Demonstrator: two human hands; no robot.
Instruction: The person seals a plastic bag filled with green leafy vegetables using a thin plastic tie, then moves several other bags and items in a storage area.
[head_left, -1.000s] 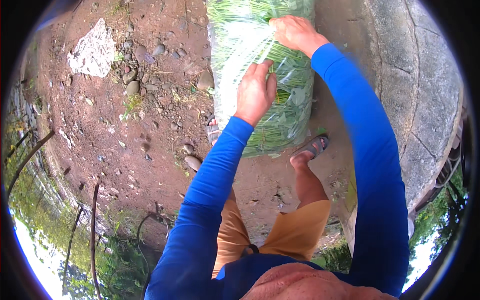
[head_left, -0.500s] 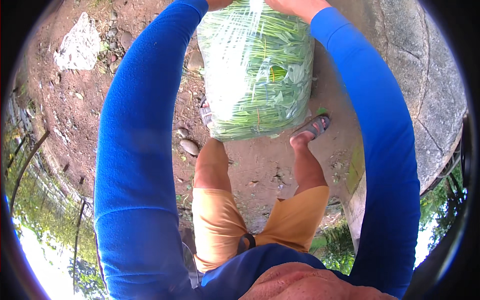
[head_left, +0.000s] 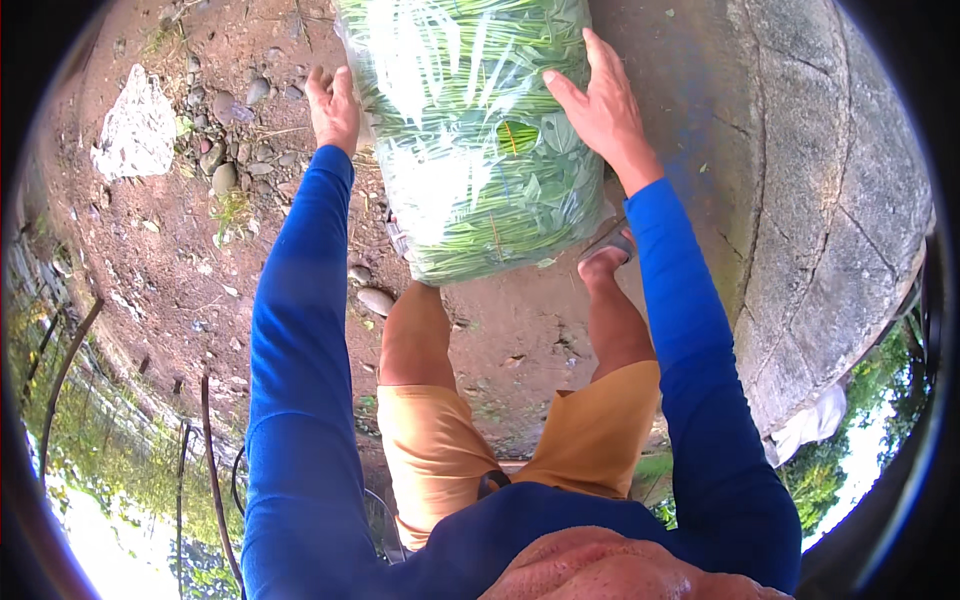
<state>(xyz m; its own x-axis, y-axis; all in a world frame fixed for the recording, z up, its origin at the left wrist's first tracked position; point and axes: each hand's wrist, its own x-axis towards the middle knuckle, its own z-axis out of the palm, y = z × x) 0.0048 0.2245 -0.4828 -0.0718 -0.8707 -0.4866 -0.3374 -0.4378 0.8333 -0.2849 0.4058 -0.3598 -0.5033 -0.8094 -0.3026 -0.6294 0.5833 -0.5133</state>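
Observation:
A large clear plastic bag [head_left: 470,215] stands between my feet, packed with bundles of long green stems and leaves; one bundle has a yellowish tie. Its upper end runs out of the top of the view. My left hand [head_left: 335,108] is beside the bag's left side, fingers apart and partly bent, with nothing in it. On the other side, my right hand [head_left: 603,105] spreads its thumb and fingers at the bag's right side; whether it touches the plastic I cannot tell. Glare on the plastic hides part of the stems.
Brown soil with stones [head_left: 224,178] lies to the left, along with a crumpled whitish plastic sheet [head_left: 138,125]. A grey cracked concrete slab [head_left: 810,190] rises at the right. Thin dark sticks [head_left: 70,375] stand at the lower left. My sandalled right foot [head_left: 606,250] is close to the bag.
Both hands have come down from the bag's top end and parted to its two sides, now with fingers open. In the view, the bag's upper part has shifted left.

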